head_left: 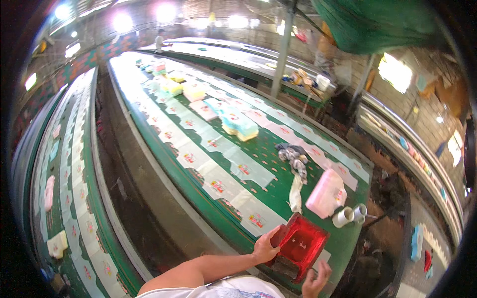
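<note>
A red-smeared screen-printing frame [312,237] rests tilted at the near end of the long green table [278,193]. My left hand [267,247] is wrapped round its left side, by a dark red block-like piece. Beside the frame's lower right corner is my right hand [316,281], its fingers apart and holding nothing. Pale fabric pieces with small red printed pictures [257,220] lie in rows along the table, left of and beyond the frame. Under the frame's right edge a bit of white [324,256] shows; what it belongs to is hidden.
Right of the frame stand two white cylindrical containers [344,217] and a pink fabric stack [326,193]. Crumpled grey and white cloths [294,158] lie farther off, before coloured fabric stacks [233,121]. A metal post [283,54] rises beyond the table. Another printing table [74,198] runs along the left.
</note>
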{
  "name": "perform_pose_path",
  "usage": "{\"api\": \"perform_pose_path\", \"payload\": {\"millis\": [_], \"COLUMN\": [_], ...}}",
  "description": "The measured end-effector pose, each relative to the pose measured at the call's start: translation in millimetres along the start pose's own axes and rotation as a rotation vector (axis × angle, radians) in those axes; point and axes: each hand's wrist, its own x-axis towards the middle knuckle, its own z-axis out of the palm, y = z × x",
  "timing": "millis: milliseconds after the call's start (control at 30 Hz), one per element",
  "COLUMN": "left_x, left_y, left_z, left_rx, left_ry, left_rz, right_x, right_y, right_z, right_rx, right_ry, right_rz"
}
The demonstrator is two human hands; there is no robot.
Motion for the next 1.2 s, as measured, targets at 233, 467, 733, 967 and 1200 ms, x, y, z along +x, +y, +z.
{"api": "perform_pose_path", "payload": {"millis": [233, 467, 733, 967, 1200], "left_x": [59, 74, 40, -6, -15], "left_y": [-2, -21, -67, -135, -140], "left_z": [-142, -320, -475, -562, -623], "left_rx": [-0.54, -0.536, -0.322, -0.301, -0.312], "left_ry": [0.247, 0.53, 0.837, 1.015, 1.019], "left_rz": [0.022, 0.011, 0.02, 0.007, 0.09], "right_x": [67, 122, 159, 131, 133], "right_y": [-69, -145, -294, -406, -480], "right_z": [61, 206, 353, 433, 463], "right_rx": [0.154, 0.496, 1.284, 1.148, 1.241], "right_ry": [0.117, -0.113, -1.011, -1.294, -1.343], "right_rz": [0.243, 0.072, 0.536, 0.303, 0.306]}}
